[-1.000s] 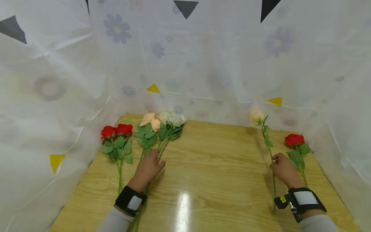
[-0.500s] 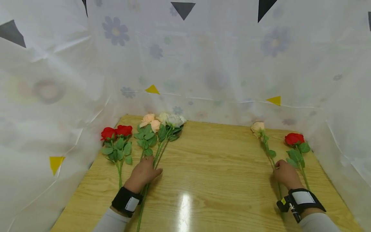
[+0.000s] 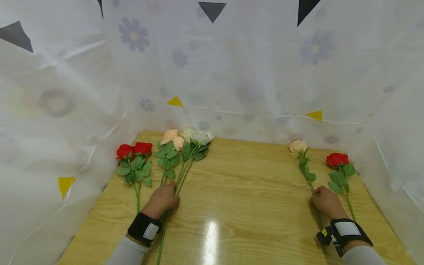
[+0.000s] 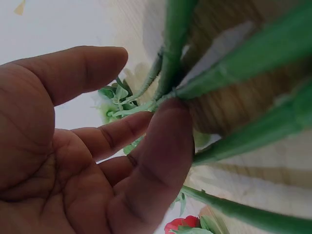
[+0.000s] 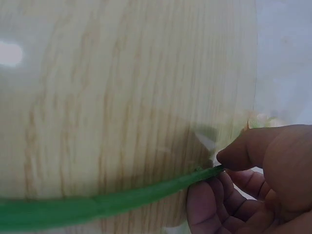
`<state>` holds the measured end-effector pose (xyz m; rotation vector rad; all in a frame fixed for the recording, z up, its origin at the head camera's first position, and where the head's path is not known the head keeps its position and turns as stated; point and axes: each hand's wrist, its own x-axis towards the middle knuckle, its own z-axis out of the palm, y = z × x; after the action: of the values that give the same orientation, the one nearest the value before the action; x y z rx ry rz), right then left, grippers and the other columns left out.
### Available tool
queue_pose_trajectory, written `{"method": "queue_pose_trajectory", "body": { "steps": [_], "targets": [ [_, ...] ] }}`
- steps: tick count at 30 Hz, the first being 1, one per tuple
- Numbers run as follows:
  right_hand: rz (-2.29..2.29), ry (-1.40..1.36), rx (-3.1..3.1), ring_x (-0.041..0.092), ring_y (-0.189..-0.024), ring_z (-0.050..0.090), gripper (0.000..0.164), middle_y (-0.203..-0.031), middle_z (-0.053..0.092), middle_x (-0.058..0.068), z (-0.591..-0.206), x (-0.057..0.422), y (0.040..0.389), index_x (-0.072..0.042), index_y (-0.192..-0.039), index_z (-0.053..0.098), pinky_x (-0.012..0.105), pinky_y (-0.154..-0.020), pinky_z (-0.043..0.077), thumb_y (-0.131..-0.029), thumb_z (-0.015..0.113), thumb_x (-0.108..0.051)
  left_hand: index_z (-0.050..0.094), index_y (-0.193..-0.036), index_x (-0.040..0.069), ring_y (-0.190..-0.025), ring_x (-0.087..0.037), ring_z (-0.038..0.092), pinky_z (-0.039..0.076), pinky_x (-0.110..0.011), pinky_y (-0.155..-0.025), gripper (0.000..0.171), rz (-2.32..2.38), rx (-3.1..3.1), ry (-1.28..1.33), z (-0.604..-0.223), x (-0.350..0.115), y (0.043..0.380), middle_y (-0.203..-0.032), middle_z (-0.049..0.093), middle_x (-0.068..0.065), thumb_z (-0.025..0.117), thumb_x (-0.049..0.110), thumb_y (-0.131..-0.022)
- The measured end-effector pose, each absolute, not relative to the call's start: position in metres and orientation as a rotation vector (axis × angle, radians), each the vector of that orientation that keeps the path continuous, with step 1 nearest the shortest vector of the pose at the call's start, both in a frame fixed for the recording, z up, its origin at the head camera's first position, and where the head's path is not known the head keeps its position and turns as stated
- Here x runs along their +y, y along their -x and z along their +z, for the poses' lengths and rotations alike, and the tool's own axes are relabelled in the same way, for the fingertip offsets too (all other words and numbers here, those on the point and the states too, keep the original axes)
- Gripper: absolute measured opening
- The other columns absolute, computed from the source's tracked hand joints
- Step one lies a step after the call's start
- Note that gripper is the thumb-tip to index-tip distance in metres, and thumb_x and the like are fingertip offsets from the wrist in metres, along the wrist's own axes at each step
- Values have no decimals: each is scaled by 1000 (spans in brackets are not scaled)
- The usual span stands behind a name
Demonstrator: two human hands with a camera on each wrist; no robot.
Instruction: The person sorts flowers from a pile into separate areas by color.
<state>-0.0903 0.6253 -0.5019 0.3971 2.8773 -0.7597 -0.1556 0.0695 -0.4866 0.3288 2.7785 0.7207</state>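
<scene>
My right hand (image 3: 327,202) pinches the stem of a cream rose (image 3: 297,148), which lies on the right part of the table. Up close in the right wrist view, thumb and fingers meet at that green stem (image 5: 122,199). On the left, my left hand (image 3: 162,200) is over the stems of peach roses (image 3: 170,135) and white flowers (image 3: 202,137). Its thumb (image 4: 92,66) stands apart from the stems in the left wrist view, while a loosely bent finger (image 4: 163,151) reaches right up to several green stems (image 4: 248,51).
Two red roses (image 3: 143,148) lie left of the left hand. Another red rose (image 3: 338,159) is beside the right hand. The wooden table (image 3: 245,191) ends against a white flower-patterned curtain (image 3: 251,73) at the back, with similar sheeting on both sides.
The cream rose has come down onto the table as my right hand lowered and drew slightly nearer. My left hand slid back along the stems, and its thumb moved in.
</scene>
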Motion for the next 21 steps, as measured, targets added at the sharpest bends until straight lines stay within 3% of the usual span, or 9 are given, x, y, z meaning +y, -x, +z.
{"method": "queue_pose_trajectory", "body": {
  "steps": [12,21],
  "targets": [
    [-849,-509,2824,54,-104,54,65,-124,47,45,-504,625,74,21,-136,31,55,-77,48,-101,45,-31,59,-113,-8,-87,-39,65,51,-48,-73,35,715,2839,-437,-498,63,152,-93,67,-20,60,-11,-79],
    [-963,-617,2845,53,-109,53,64,-131,45,42,-493,621,72,15,-144,29,53,-76,49,-104,39,-35,61,-113,-5,-84,-37,65,51,-47,-69,35,731,2846,-393,-495,66,154,-96,68,-18,59,-8,-78]
  ]
}}
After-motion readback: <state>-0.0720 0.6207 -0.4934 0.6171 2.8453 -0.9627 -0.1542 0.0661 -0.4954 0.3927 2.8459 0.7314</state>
